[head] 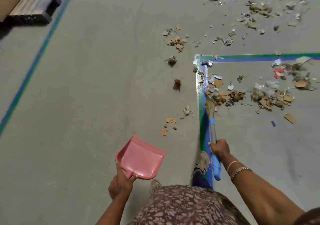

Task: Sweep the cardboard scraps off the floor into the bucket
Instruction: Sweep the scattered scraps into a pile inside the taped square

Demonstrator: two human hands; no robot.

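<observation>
Left hand point(121, 184) grips pink dustpan point(140, 159) handle, pan held off floor, low centre. Right hand point(219, 149) wraps broom point(211, 119). Scraps point(266, 98) spread across right half. No bucket in frame. Risk imo: hard flick scatters bits wider, light ones skip past pan.

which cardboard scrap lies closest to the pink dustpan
The jagged tan scrap just past the dustpan, left of the green tape; every other scrap lies farther off.

Pink dustpan point(140, 159) at seven o'clock; broom point(216, 167) at five, wrapped blue. Brown cardboard scraps point(236, 95) toward two o'clock, red and white bits among them, on grey floor point(103, 86). Green-and-blue tape point(259, 58). Dress point(181, 205): brown, pale floral print.
</observation>
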